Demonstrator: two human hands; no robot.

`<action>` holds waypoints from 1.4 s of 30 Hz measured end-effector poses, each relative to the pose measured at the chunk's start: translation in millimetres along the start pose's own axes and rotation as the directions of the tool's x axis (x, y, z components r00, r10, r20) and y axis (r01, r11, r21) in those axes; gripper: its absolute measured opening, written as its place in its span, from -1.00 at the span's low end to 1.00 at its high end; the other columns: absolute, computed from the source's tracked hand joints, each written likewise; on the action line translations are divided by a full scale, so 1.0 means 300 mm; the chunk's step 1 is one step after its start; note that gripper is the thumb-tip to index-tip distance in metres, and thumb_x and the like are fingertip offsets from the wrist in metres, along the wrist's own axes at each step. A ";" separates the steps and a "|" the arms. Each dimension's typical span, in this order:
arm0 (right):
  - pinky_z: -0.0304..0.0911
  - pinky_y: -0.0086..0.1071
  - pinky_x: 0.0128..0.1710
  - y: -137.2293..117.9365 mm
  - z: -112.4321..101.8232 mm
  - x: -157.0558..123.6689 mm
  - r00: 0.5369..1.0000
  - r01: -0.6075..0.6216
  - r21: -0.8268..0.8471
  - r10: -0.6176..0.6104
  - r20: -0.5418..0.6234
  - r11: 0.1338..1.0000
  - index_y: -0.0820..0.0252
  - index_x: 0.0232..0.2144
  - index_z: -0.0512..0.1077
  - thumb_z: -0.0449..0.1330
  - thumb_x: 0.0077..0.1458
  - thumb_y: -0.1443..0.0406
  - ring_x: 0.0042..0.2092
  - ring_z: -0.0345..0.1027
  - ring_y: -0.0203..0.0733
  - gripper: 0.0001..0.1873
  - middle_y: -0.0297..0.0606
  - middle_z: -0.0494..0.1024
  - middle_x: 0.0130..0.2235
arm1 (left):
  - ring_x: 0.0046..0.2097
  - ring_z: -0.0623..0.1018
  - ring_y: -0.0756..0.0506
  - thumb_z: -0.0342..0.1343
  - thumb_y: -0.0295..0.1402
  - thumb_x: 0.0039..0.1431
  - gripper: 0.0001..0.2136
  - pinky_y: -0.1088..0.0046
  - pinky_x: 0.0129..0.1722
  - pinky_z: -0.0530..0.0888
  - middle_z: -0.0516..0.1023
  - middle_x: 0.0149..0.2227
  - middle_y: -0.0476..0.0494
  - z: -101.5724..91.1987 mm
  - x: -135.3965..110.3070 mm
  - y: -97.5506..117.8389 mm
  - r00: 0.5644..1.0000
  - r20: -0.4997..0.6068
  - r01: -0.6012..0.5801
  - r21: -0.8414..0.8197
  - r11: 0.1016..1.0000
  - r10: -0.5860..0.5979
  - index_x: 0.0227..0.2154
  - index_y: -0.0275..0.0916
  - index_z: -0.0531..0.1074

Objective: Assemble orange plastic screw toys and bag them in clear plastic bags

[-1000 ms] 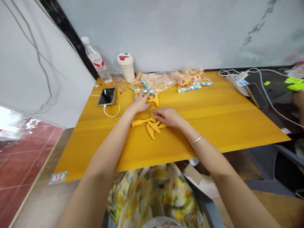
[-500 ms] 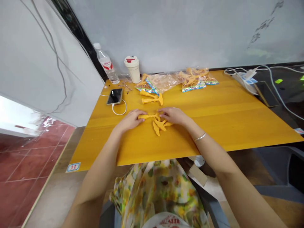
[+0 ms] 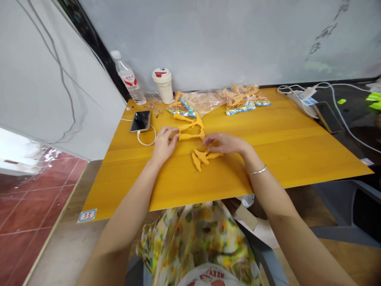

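Note:
Several orange-yellow plastic toy parts lie on the yellow wooden table (image 3: 125,178). Each looks like a rod with a flared, forked end. My left hand (image 3: 163,143) grips the near end of one rod piece (image 3: 190,137), and my right hand (image 3: 224,143) rests its fingertips on that piece's flared end. Just above it lie two similar pieces (image 3: 189,127). A small pile of parts (image 3: 202,157) sits beneath my right hand, not touching my palm. Further back are a clear plastic bag (image 3: 199,101) and a filled packet of parts (image 3: 242,101).
A charging smartphone (image 3: 140,121) with a white cable, a water bottle (image 3: 127,77) and a white cup (image 3: 163,85) stand at the back left. At the right are a power strip (image 3: 303,99), a second phone (image 3: 327,117) and green notes (image 3: 375,99). The table's front edge overhangs my patterned clothing (image 3: 193,242).
The rod piece under both hands has moved away from the pile, up the table, and now lies beside the other two pieces. My hands have spread slightly apart.

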State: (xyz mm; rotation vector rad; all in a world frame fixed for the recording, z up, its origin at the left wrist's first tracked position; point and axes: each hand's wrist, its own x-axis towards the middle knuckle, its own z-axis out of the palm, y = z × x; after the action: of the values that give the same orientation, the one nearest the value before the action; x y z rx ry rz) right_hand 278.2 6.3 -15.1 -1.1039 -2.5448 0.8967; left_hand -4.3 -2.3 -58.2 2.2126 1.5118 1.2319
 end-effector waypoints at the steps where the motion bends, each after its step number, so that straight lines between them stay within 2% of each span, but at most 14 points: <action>1: 0.35 -0.35 -0.07 -0.002 0.003 0.000 0.998 -0.002 0.014 0.001 0.061 1.000 0.17 -0.08 0.55 0.27 0.08 0.36 -0.09 0.53 -0.15 -0.69 -0.19 0.66 -0.07 | -0.03 0.53 -0.15 0.03 -0.31 0.32 -0.74 0.31 -0.10 0.54 0.52 -0.09 -0.20 -0.002 -0.004 0.000 1.000 -0.003 -0.008 0.000 1.000 0.008 -0.05 -0.23 0.54; 5: 0.33 -0.27 -0.06 -0.007 0.033 0.016 0.993 -0.004 -0.104 0.016 0.116 0.995 0.17 -0.14 0.61 0.27 0.07 0.36 -0.09 0.52 -0.05 -0.73 -0.18 0.68 -0.13 | -0.04 0.53 -0.15 0.01 -0.31 0.33 -0.72 0.28 -0.05 0.52 0.53 -0.11 -0.22 0.012 -0.009 0.006 0.998 0.014 -0.065 -0.006 0.998 0.065 -0.04 -0.25 0.54; 8: 0.31 -0.22 0.02 -0.006 0.038 0.023 0.995 0.042 -0.088 -0.049 -0.081 0.995 0.16 -0.21 0.61 0.27 0.09 0.30 -0.07 0.50 -0.05 -0.80 -0.21 0.67 -0.17 | -0.04 0.53 -0.14 0.01 -0.30 0.34 -0.73 0.25 0.00 0.50 0.54 -0.11 -0.20 0.016 -0.008 0.013 0.996 0.021 -0.085 -0.015 0.996 0.085 -0.05 -0.23 0.54; 11: 0.32 -0.20 0.08 -0.017 0.035 0.027 0.920 0.143 0.182 -0.063 -0.386 0.973 0.13 -0.16 0.53 0.22 0.19 0.16 -0.05 0.49 -0.12 -0.77 -0.23 0.64 -0.13 | -0.06 0.54 -0.13 0.00 -0.26 0.36 -0.73 0.25 0.00 0.50 0.55 -0.14 -0.20 0.008 -0.006 0.025 0.996 -0.011 -0.091 -0.045 0.995 0.090 -0.08 -0.23 0.55; 14: 0.38 -0.19 0.07 -0.040 0.067 0.049 0.862 0.269 0.536 0.049 -0.505 0.800 0.08 -0.11 0.44 0.25 0.18 0.01 -0.02 0.48 -0.15 -0.65 -0.24 0.63 -0.09 | -0.07 0.57 -0.12 0.03 -0.15 0.35 -0.68 0.30 -0.07 0.53 0.57 -0.09 -0.22 0.013 -0.012 0.050 0.996 -0.004 -0.089 -0.169 0.982 0.089 -0.04 -0.23 0.51; 18: 0.45 -0.20 0.02 -0.050 0.144 0.093 0.908 0.233 0.775 0.154 -0.390 0.588 0.10 -0.14 0.45 0.37 0.00 -0.07 -0.05 0.51 -0.15 -0.49 -0.27 0.63 -0.11 | 0.07 0.57 -0.16 0.10 -0.09 0.31 -0.55 0.23 0.07 0.52 0.55 0.09 -0.31 0.054 -0.030 0.085 0.973 0.130 -0.142 -0.323 0.936 0.192 0.15 -0.22 0.36; 20: 0.44 -0.18 0.04 -0.036 0.154 0.097 0.924 0.197 0.743 0.133 -0.359 0.640 0.14 -0.14 0.47 0.35 0.01 -0.08 -0.06 0.52 -0.14 -0.49 -0.24 0.64 -0.12 | 0.15 0.54 -0.18 0.07 -0.12 0.33 -0.56 0.20 0.16 0.47 0.52 0.16 -0.32 0.069 -0.035 0.088 0.962 0.179 -0.140 -0.321 0.937 0.205 0.17 -0.22 0.32; 23: 0.38 -0.16 0.09 -0.021 0.117 0.065 0.953 0.117 0.488 0.041 -0.301 0.865 0.19 -0.12 0.52 0.32 0.09 0.01 -0.04 0.52 -0.10 -0.57 -0.18 0.65 -0.09 | 0.15 0.54 -0.18 -0.01 -0.15 0.37 -0.63 0.20 0.17 0.45 0.54 0.13 -0.29 0.058 -0.028 0.067 0.984 0.148 -0.063 -0.224 0.972 0.098 0.12 -0.22 0.35; 27: 0.37 -0.26 -0.01 -0.062 0.066 0.010 0.995 0.009 0.045 -0.013 0.096 0.999 0.19 -0.08 0.56 0.39 0.03 0.24 -0.08 0.54 -0.08 -0.63 -0.17 0.66 -0.10 | 0.08 0.57 -0.19 -0.03 -0.17 0.36 -0.66 0.21 0.12 0.47 0.58 0.06 -0.26 0.014 -0.010 0.022 0.995 0.099 0.010 -0.106 0.994 0.000 0.05 -0.23 0.39; 29: 0.35 -0.29 -0.06 -0.098 0.066 -0.005 0.984 0.026 -0.103 -0.008 0.176 0.994 0.19 -0.10 0.58 0.36 0.02 0.39 -0.10 0.52 -0.10 -0.67 -0.15 0.66 -0.12 | 0.08 0.56 -0.21 -0.01 -0.19 0.34 -0.67 0.17 0.13 0.46 0.58 0.03 -0.27 0.004 -0.007 0.012 0.989 0.143 -0.032 -0.072 0.997 0.042 0.03 -0.25 0.41; 31: 0.35 -0.30 -0.08 -0.128 0.069 -0.015 0.975 0.088 -0.082 -0.069 0.213 0.993 0.20 -0.16 0.59 0.30 0.03 0.45 -0.14 0.50 -0.15 -0.72 -0.17 0.64 -0.16 | 0.08 0.54 -0.23 -0.01 -0.24 0.34 -0.69 0.13 0.14 0.45 0.58 0.01 -0.27 0.008 -0.012 0.013 0.972 0.214 -0.092 -0.045 0.995 0.100 0.03 -0.24 0.44; 33: 0.37 -0.34 -0.11 -0.146 0.061 -0.028 0.939 0.168 0.146 -0.203 0.277 0.975 0.20 -0.18 0.57 0.29 0.09 0.40 -0.18 0.49 -0.22 -0.79 -0.21 0.63 -0.19 | 0.05 0.53 -0.22 0.00 -0.28 0.33 -0.71 0.12 0.12 0.45 0.56 -0.02 -0.25 0.023 -0.020 0.023 0.945 0.289 -0.150 -0.031 0.988 0.153 0.03 -0.21 0.46; 37: 0.40 -0.37 -0.11 -0.160 0.027 -0.047 0.913 0.218 0.616 -0.382 0.146 0.757 0.19 -0.16 0.48 0.33 0.12 0.23 -0.16 0.48 -0.26 -0.75 -0.24 0.60 -0.18 | -0.05 0.53 -0.19 0.07 -0.35 0.25 -0.75 0.19 0.00 0.49 0.52 -0.10 -0.23 0.051 -0.035 0.043 0.890 0.395 -0.217 -0.069 0.974 0.227 -0.06 -0.20 0.51; 42: 0.41 -0.46 -0.23 -0.160 0.049 -0.021 0.976 0.219 0.779 -0.113 -0.188 0.588 0.03 0.04 0.32 0.40 0.07 0.22 -0.27 0.44 -0.35 -0.48 -0.39 0.55 -0.23 | 0.02 0.49 -0.24 0.10 -0.25 0.26 -0.75 0.09 0.10 0.43 0.54 -0.08 -0.24 0.021 -0.017 0.054 0.919 0.343 -0.186 -0.063 0.981 0.196 -0.07 -0.18 0.54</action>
State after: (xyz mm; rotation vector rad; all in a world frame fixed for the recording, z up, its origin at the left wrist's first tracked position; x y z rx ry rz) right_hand 248.2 -30.3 3.0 -0.5743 -1.7213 1.6188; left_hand 10.7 -12.3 -55.8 2.4447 1.1580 0.8375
